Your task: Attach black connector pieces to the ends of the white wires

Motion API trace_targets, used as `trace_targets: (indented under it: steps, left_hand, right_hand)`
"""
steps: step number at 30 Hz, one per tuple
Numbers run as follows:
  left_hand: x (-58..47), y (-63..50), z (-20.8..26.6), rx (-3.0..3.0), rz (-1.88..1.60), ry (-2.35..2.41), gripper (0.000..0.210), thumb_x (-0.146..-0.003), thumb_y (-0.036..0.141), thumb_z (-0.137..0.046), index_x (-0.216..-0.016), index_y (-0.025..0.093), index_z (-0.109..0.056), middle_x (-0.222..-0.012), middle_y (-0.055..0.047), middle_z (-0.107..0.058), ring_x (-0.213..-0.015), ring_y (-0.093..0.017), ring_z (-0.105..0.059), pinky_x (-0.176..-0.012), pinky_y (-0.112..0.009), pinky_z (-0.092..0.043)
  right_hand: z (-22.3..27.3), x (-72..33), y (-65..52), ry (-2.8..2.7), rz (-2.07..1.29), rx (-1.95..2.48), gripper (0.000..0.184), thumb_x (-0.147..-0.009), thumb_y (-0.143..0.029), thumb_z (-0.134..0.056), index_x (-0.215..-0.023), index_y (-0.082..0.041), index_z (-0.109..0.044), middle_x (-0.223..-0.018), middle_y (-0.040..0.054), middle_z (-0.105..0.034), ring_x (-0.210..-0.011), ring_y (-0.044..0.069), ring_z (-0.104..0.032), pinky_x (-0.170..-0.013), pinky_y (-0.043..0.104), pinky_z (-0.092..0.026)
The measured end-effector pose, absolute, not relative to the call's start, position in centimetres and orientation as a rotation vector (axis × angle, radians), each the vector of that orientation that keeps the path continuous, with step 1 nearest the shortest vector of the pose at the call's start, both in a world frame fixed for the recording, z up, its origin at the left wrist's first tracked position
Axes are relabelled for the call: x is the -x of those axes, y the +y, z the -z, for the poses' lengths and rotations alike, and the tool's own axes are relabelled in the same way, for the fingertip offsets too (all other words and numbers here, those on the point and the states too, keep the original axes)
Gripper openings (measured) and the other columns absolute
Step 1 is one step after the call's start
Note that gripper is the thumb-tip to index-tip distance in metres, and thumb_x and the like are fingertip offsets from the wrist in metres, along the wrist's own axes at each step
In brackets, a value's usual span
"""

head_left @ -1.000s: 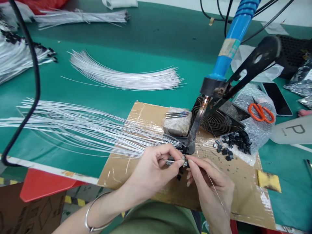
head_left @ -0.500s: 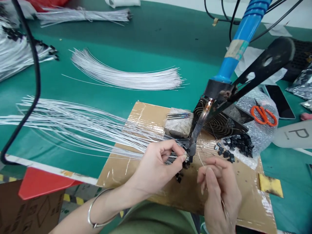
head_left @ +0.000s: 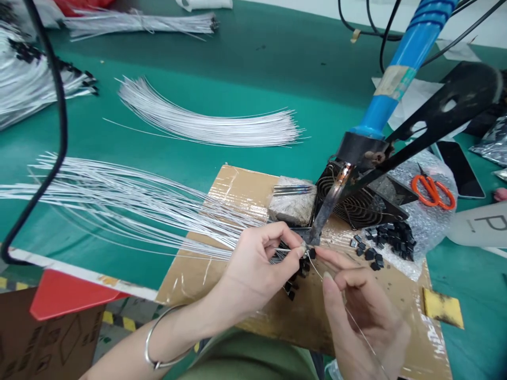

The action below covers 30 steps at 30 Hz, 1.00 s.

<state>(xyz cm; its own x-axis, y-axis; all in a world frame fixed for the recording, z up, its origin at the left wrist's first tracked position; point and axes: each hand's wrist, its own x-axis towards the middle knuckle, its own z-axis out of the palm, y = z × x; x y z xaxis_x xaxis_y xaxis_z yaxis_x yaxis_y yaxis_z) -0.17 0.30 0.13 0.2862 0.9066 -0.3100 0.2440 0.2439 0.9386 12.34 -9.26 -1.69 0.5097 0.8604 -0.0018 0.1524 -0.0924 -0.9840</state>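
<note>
My left hand (head_left: 257, 264) pinches the end of a white wire (head_left: 282, 250) between thumb and forefinger, right beside the hot end of a soldering iron (head_left: 327, 208). My right hand (head_left: 366, 311) has a thin solder wire (head_left: 363, 336) running through its fingers. Its forefinger reaches out towards the left fingertips, and the solder's tip meets the wire end under the iron. Black connectors (head_left: 291, 290) hang just below the left fingertips. A large spread of white wires (head_left: 158, 206) trails off to the left.
The iron's blue handle (head_left: 390, 84) sits in a black bracket (head_left: 447, 121) over a cardboard sheet (head_left: 222, 211). Nearby are a fan (head_left: 348, 203), loose black connectors (head_left: 396, 237), orange scissors (head_left: 431, 191) and a yellow sponge (head_left: 442, 307). A wire bundle (head_left: 209, 124) lies behind.
My right hand has moved up and left, bringing the solder to the wire end at the iron. The left hand keeps its pinch in nearly the same place.
</note>
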Motion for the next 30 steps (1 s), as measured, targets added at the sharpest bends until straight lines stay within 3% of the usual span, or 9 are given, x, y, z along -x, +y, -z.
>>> trace_targets:
  steps: [13,22,30]
  left_hand:
    - [0.2,0.9,-0.2,-1.251,-0.685,1.215,0.015,-0.079,0.031,-0.068,-0.072,0.017,-0.069,-0.084,-0.009,-0.076,-0.077,-0.022,-0.068,-0.065,-0.030,-0.046]
    - [0.1,1.4,-0.5,-1.278,-0.708,1.204,0.014,-0.079,0.028,-0.067,-0.070,0.017,-0.068,-0.079,-0.007,-0.074,-0.071,-0.019,-0.062,-0.063,-0.030,-0.042]
    - [0.0,1.5,-0.8,-1.254,-0.720,1.200,0.014,-0.079,0.029,-0.067,-0.071,0.017,-0.068,-0.077,-0.007,-0.074,-0.074,-0.021,-0.064,-0.063,-0.031,-0.043]
  right_hand:
    - [1.3,-12.8,-8.4,-0.739,-0.901,1.506,0.023,-0.096,-0.029,-0.074,-0.076,-0.023,-0.065,-0.125,0.0111,-0.082,-0.118,0.025,-0.078,-0.099,0.036,-0.065]
    - [1.1,-13.0,-7.7,-0.743,-0.900,1.470,0.021,-0.097,-0.027,-0.074,-0.077,-0.025,-0.066,-0.123,0.0046,-0.083,-0.116,0.019,-0.080,-0.102,0.029,-0.063]
    - [0.9,-12.8,-7.7,-0.733,-0.888,1.497,0.022,-0.096,-0.028,-0.074,-0.076,-0.024,-0.064,-0.125,0.0084,-0.082,-0.116,0.023,-0.079,-0.102,0.035,-0.063]
